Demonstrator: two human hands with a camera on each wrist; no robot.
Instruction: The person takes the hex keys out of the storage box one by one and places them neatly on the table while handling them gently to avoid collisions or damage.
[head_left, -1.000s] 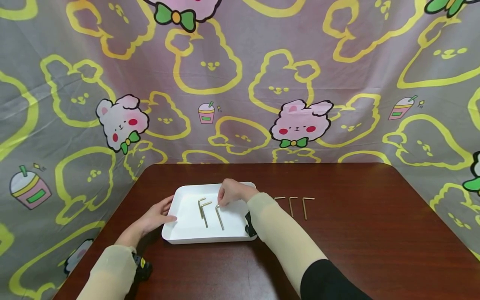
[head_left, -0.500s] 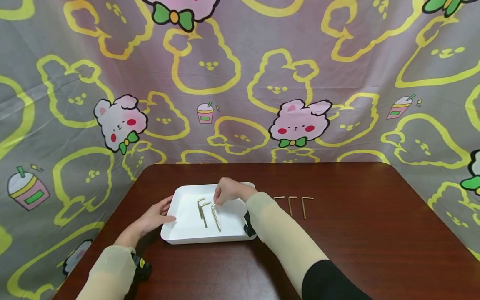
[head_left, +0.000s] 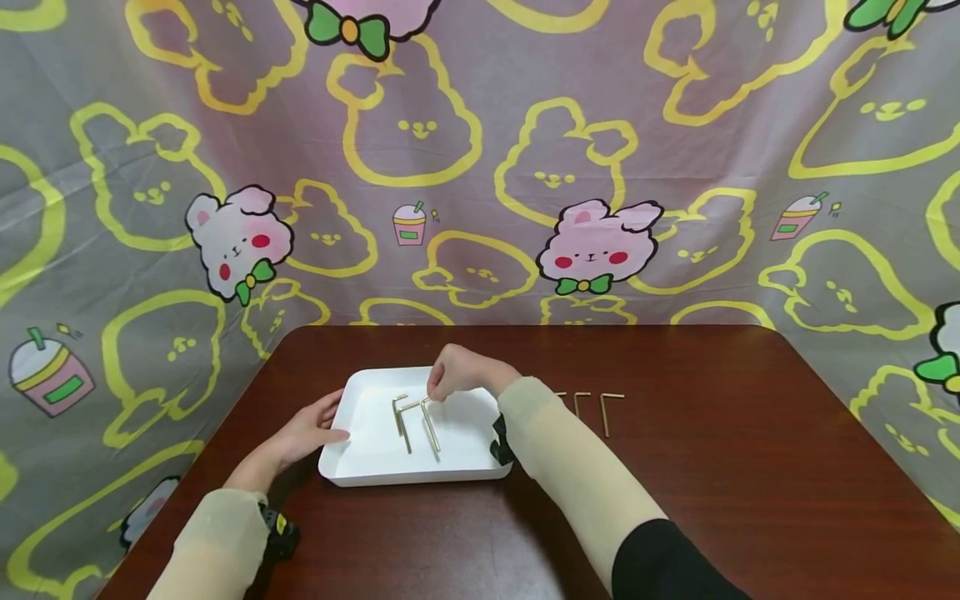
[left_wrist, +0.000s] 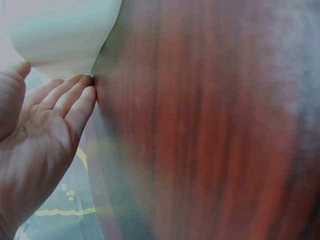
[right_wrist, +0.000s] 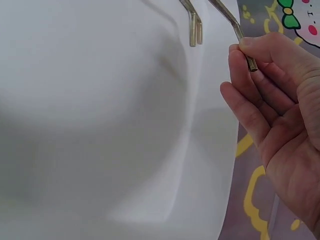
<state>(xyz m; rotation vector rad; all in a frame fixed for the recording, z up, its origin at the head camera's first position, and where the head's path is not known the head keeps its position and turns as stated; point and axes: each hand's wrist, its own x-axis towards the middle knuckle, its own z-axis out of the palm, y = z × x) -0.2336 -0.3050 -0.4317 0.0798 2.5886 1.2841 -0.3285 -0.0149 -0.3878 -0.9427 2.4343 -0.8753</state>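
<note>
My right hand [head_left: 463, 369] pinches the short arm of a brass-coloured hex key [head_left: 430, 427] between thumb and fingertips. The key's long arm slants down over the white tray [head_left: 360, 462]; in the right wrist view, the end of the pinched hex key [right_wrist: 251, 63] pokes out past my thumb. Left of it in the tray lie two more hex keys, one [head_left: 405, 432] partly overlapping the other [head_left: 396, 413]. At the tray's left end my left hand [head_left: 303, 433] holds the wall, thumb over the rim and fingers outside, as the left wrist view also shows.
Right of the tray, several hex keys lie in a row on the dark brown table [head_left: 720, 467], the rightmost hex key [head_left: 605, 417] fully visible. My right sleeve [head_left: 577, 467] covers part of the row. A patterned curtain [head_left: 480, 167] hangs behind the table.
My right hand has shifted slightly left, then up, and the pinched hex key has moved with it, a little above the tray floor now. My left hand keeps its place on the tray.
</note>
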